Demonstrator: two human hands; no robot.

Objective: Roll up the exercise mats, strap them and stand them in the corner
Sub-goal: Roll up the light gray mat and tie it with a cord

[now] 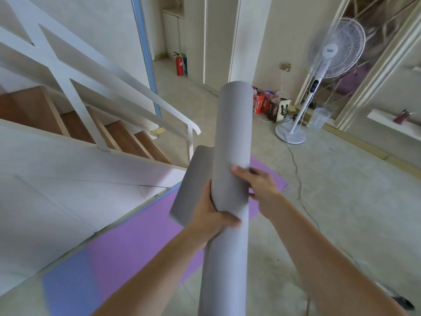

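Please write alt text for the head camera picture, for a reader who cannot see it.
Two bare hands, left hand below right hand, grip a rolled grey mat held nearly upright. A purple mat lies flat on the floor beneath, beside a staircase; a white standing fan stands at the right.
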